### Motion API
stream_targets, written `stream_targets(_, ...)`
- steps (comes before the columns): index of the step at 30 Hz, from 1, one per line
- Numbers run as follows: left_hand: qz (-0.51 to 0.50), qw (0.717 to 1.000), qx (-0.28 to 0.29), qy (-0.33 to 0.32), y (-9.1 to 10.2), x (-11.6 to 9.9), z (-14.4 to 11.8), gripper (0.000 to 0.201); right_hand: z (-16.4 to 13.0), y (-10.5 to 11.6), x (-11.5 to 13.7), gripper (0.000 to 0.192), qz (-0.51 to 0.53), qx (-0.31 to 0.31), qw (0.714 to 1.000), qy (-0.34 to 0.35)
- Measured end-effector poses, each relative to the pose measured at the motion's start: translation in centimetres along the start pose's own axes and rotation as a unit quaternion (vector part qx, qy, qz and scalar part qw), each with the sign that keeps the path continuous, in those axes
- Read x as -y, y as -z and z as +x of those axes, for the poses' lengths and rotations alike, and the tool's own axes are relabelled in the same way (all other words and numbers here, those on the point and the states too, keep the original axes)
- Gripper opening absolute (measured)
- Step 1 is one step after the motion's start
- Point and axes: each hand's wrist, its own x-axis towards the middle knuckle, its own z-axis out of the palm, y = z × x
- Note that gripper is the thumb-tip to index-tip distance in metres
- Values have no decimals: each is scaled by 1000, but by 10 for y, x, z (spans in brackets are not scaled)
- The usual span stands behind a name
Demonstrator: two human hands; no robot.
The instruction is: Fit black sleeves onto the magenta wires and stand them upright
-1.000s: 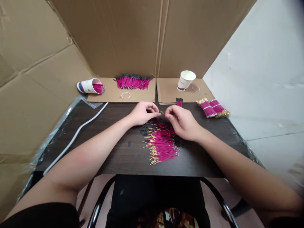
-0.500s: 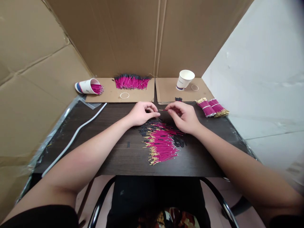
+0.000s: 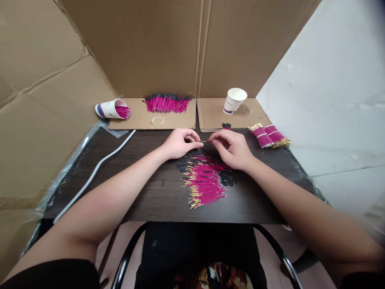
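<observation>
Between finger and thumb, my right hand (image 3: 234,149) is closed on a thin magenta wire (image 3: 209,141). The wire's gold tip points left and meets the fingertips of my left hand (image 3: 181,143). My left thumb and forefinger are pinched together; whatever is between them is too small or hidden to make out. Just below both hands lies a loose pile of magenta wires (image 3: 206,182), gold ends left and silvery ends right. Short black sleeves (image 3: 227,179) are scattered beside and over this pile.
Behind, on cardboard, are a row of black-ended wires (image 3: 167,104), a tipped paper cup (image 3: 108,109) with wires, an upright paper cup (image 3: 234,101) and rubber bands (image 3: 158,121). Tied wire bundles (image 3: 268,136) lie right. A white cable (image 3: 96,170) runs along the left. Cardboard walls (image 3: 156,48) surround.
My right hand has shifted slightly left, bringing the wire's gold tip up to my left fingertips. The left hand stays almost still.
</observation>
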Motion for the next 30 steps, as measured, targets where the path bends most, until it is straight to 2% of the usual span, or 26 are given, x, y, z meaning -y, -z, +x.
stream_targets(8,8,1000,-2,-7,0,-1,-1,29,2,1,3,15,-5,3,1000,22)
stream_targets(15,9,1000,1,-14,0,0,0,29,0,0,5,14,-17,2,1000,-11)
stream_targets(30,18,999,-2,-37,-2,0,0,31,-2,-5,4,13,-8,10,1000,2)
